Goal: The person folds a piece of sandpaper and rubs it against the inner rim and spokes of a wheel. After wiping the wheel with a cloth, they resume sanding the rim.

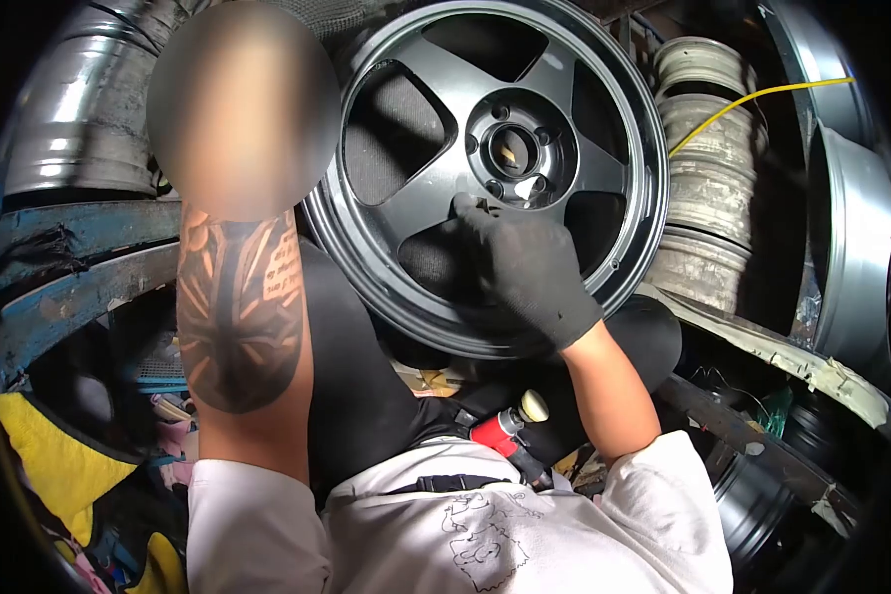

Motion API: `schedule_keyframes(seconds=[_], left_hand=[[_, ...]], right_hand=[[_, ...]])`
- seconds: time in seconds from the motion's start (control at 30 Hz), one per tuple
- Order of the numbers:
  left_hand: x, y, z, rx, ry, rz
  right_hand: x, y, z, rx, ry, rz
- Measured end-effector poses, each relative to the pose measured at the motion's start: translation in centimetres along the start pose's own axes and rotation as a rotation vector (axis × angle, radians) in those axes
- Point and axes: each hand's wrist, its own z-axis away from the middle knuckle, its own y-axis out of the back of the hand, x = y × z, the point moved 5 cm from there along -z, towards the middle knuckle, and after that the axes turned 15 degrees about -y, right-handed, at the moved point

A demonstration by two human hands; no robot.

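Observation:
A dark grey five-spoke wheel rim (431, 69) lies tilted across my legs, its hub facing up. My right hand (535, 267), in a dark glove, is over the rim's lower spokes, just below the hub. Its fingers are curled together, with the fingertips beside a bolt hole; whatever they hold is too small and hidden to name. A round blur covers the end of my tattooed left forearm (243, 317), left of the rim, so my left hand does not show.
A red and black tool (495, 433) with a pale round pad lies at my waist. Stacked metal rims (708, 168) stand at right beside a yellow hose (762, 94). Blue metal beams (94, 233), a large silver rim (89, 109) and a yellow cloth (54, 460) are at left.

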Motion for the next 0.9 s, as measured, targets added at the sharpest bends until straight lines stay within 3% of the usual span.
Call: schedule_keyframes(seconds=[0.03, 0.07, 0.1, 0.23, 0.27, 0.33, 0.37, 0.47, 0.5, 0.53, 0.6, 0.63, 0.67, 0.73, 0.77, 0.9], left_hand=[[-0.5, 0.0, -0.1, 0.016, -0.164, -0.088], [-0.3, -0.1, -0.1, 0.024, -0.149, -0.048], [-0.1, -0.1, -0.2, 0.032, -0.132, -0.008], [0.4, -0.3, 0.3, -0.029, -0.04, 0.02], [0.3, -0.3, 0.5, -0.049, -0.035, 0.004], [-0.5, -0.1, 0.0, -0.048, -0.213, -0.058], [-1.0, -0.3, 0.0, -0.052, -0.299, -0.085], [2.2, -0.7, 0.7, -0.129, 0.003, 0.063], [4.1, -0.5, 1.1, -0.171, -0.194, 0.017], [2.8, -2.6, 0.5, -0.303, -0.173, 0.314], [3.8, -4.9, 0.9, -0.589, 0.066, 0.481], [5.1, -5.9, 1.2, -0.674, 0.014, 0.542], [6.7, -6.6, 1.8, -0.704, -0.16, 0.614], [9.3, -8.0, 3.0, -0.759, 0.068, 0.87], [8.4, -8.2, 2.6, -0.727, -0.03, 0.643], [8.5, -8.9, 2.5, -0.821, -0.12, 0.575]], right_hand=[[-0.4, 1.2, -0.6, -0.084, -0.034, -0.007], [-0.6, 1.4, -1.0, -0.169, -0.071, -0.017], [-0.3, 1.0, -1.3, -0.058, -0.092, -0.064], [-0.3, 1.4, 1.3, -0.083, 0.002, -0.085], [0.4, 2.0, 1.4, 0.029, 0.011, -0.232], [2.1, 2.8, 1.8, 0.239, 0.025, -0.531], [3.2, 4.0, 1.9, 0.238, -0.019, -0.553], [5.9, 6.0, 2.0, 0.289, -0.193, -0.626], [6.4, 5.7, 1.9, 0.255, -0.235, -0.775], [6.8, 5.3, 1.6, 0.224, -0.278, -0.92], [7.1, 3.8, 1.5, 0.145, -0.367, -1.156], [7.0, 3.5, 1.3, 0.093, -0.373, -1.164], [6.7, 3.4, 1.3, 0.11, -0.366, -1.177], [6.5, 2.7, 0.7, 0.099, -0.334, -1.273], [6.3, 2.9, 0.8, 0.029, -0.359, -1.312], [5.1, 3.2, 1.1, -0.177, -0.364, -1.519]])
